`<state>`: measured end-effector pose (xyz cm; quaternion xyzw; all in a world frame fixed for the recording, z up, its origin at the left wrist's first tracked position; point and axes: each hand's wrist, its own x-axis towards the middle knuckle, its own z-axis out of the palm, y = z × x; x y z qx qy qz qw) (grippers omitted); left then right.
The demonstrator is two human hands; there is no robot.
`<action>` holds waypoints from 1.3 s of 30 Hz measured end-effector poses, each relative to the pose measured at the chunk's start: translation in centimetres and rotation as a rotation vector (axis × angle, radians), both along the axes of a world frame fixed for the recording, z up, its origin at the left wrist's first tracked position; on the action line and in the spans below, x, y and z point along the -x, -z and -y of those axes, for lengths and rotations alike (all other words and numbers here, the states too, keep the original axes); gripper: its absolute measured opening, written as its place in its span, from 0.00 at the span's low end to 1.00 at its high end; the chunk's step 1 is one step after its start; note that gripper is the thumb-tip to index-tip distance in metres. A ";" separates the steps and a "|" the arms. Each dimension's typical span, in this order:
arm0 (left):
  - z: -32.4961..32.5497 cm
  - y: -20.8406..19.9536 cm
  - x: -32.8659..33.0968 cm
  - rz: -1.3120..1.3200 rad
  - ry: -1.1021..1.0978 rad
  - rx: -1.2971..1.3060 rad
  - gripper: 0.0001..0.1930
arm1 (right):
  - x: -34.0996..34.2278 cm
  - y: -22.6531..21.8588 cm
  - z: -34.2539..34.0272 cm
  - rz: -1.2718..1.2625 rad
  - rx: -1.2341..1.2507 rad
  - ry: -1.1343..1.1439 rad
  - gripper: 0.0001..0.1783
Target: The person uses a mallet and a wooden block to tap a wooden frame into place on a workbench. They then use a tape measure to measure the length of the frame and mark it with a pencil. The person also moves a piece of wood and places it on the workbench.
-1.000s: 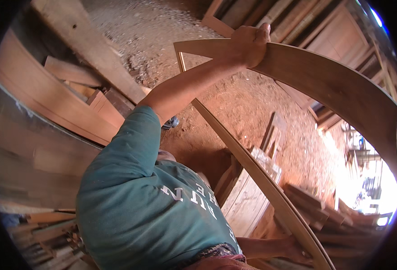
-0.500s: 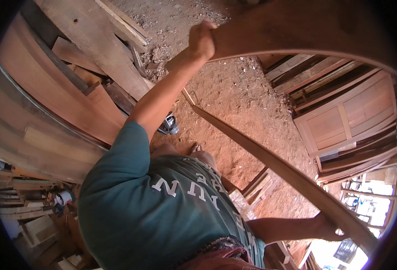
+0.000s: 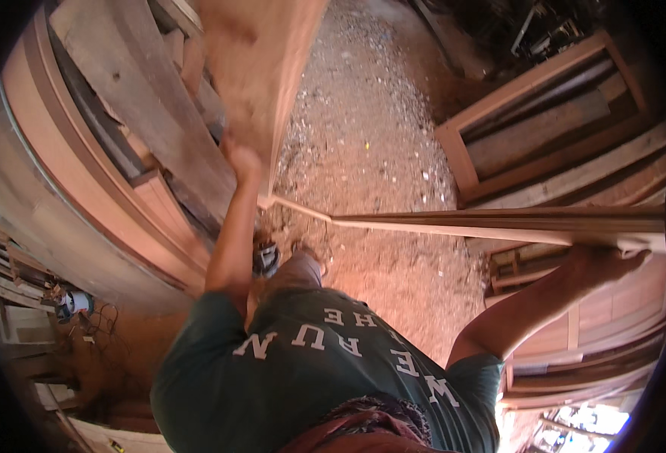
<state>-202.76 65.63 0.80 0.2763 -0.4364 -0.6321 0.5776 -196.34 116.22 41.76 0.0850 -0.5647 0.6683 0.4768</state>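
Observation:
My left hand [image 3: 242,160], on its outstretched arm, is closed at the edge of a wide reddish wooden board [image 3: 261,72] that rises toward the top of the view. On the right, my right hand [image 3: 605,260] grips the lower edge of a long wooden plank [image 3: 491,224] near its far end. A thin wooden strip [image 3: 300,208] runs between the near ends of board and plank, just beyond my feet. Some of my fingers on both hands are hidden or hard to make out.
Boards and planks [image 3: 140,113] lean in a stack at the left. A wooden frame [image 3: 461,151] and more timber stand at the right. The ground [image 3: 363,143] is earth scattered with chips. A dark object [image 3: 266,258] lies by my foot, and a white container [image 3: 76,303] stands farther left.
I have turned to the right. The wide board has swung from the upper right to the upper left, and the long plank from a slant to nearly level. Both hands keep their hold.

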 end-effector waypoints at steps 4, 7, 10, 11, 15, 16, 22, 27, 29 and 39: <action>4.2 9.3 -2.4 -0.252 0.036 -0.318 0.23 | 12.5 -0.4 6.5 0.135 0.217 -0.283 0.52; 0.6 5.2 -2.5 -0.196 -0.176 -0.267 0.22 | 20.9 1.8 10.3 0.182 0.231 -0.365 0.49; 0.4 5.3 -3.8 0.048 -0.337 0.105 0.26 | 28.5 1.4 16.7 0.193 0.163 -0.607 0.42; 1.5 7.3 -5.1 0.209 -0.419 0.190 0.28 | 29.6 1.2 19.6 0.264 0.137 -0.659 0.41; 2.7 13.2 -5.5 0.059 -0.621 -0.357 0.37 | 36.9 3.1 28.6 0.282 0.043 -0.939 0.45; 2.3 14.2 -5.8 0.185 -0.715 -0.341 0.36 | 37.2 3.5 31.0 0.301 -0.003 -1.026 0.46; 0.9 17.3 -2.0 0.031 -0.994 -0.501 0.31 | 47.7 10.4 43.9 0.291 -0.278 -1.301 0.52; -0.7 16.9 2.1 0.502 -1.068 -0.537 0.32 | 52.4 15.0 52.9 0.320 -0.295 -1.535 0.53; 0.5 17.3 2.9 0.257 -1.163 -0.551 0.33 | 53.1 16.8 56.0 0.288 -0.269 -1.589 0.53; 3.5 17.3 3.1 0.439 -1.047 -0.502 0.36 | 57.2 19.8 67.3 0.388 -0.513 -1.663 0.56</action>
